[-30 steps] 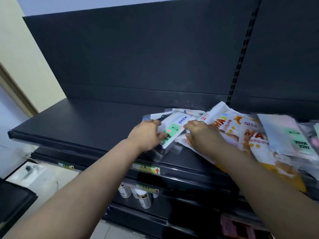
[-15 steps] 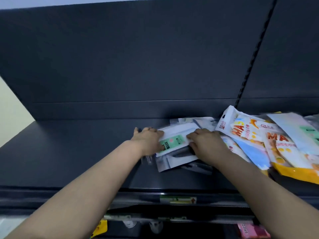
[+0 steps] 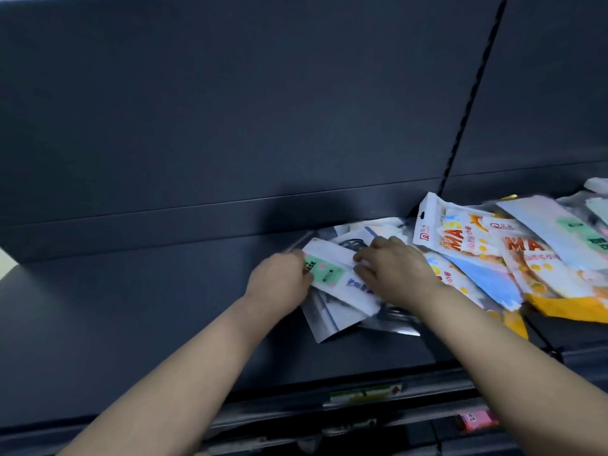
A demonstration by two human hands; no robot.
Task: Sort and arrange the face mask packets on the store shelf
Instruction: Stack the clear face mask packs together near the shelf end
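A white face mask packet with a green label point(image 3: 332, 274) lies on top of a small stack of clear packets point(image 3: 332, 319) on the dark shelf point(image 3: 148, 307). My left hand point(image 3: 279, 283) grips the packet's left end. My right hand point(image 3: 394, 269) holds its right side, fingers curled over the top edge. To the right sprawls a loose heap of packets: white and orange ones printed "MASK" point(image 3: 460, 238), a blue one point(image 3: 487, 278), and a pale packet with a green label point(image 3: 566, 232).
The shelf's left half is bare dark metal, backed by a dark panel point(image 3: 263, 126). A slotted upright point(image 3: 467, 103) divides the back panel. Price labels point(image 3: 365, 394) sit on the front rail. A pink item point(image 3: 477, 419) shows on the lower shelf.
The view has swung right and closer to the shelf. Both hands stay on the green-label packet, which has turned slightly and shifted over the clear stack.
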